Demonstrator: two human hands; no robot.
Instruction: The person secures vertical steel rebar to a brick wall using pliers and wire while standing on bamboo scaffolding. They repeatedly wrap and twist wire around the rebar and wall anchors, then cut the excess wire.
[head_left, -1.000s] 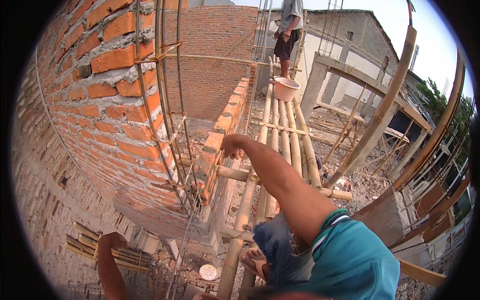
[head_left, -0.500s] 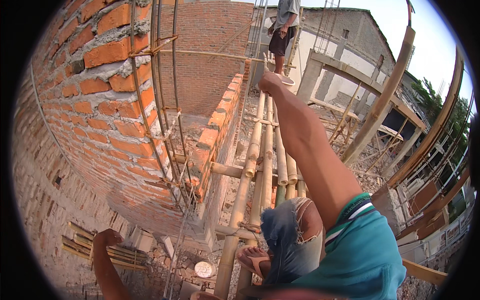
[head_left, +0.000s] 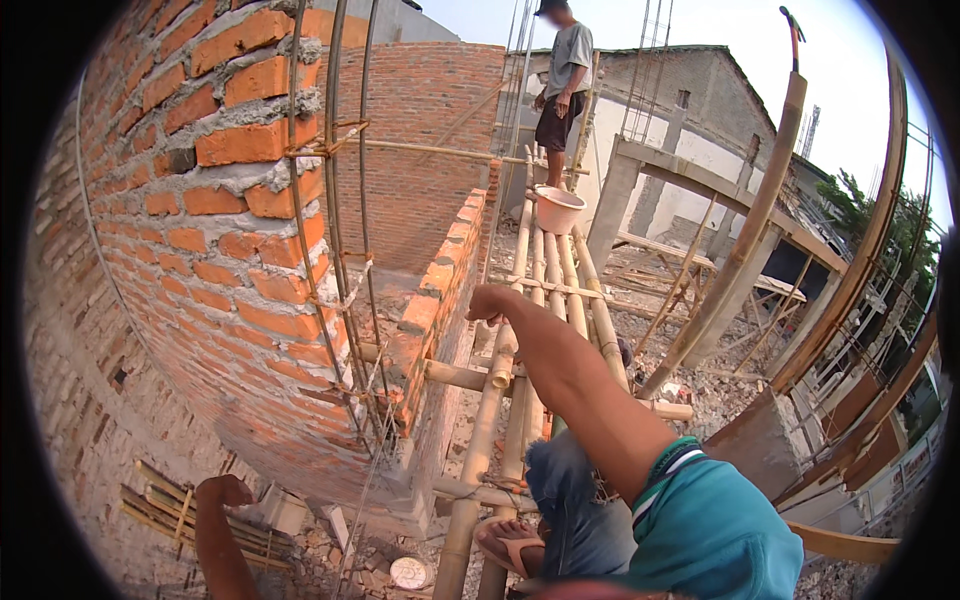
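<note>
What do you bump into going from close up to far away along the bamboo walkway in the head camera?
Sandalled foot → right hand over the bamboo poles → pink bucket → another person standing at the far end → grey building behind.

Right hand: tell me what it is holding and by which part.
The right hand is stretched out above the bamboo scaffold poles beside the low brick wall. It looks curled, but whether it grips anything cannot be told. The left hand holds nothing visible.
</note>
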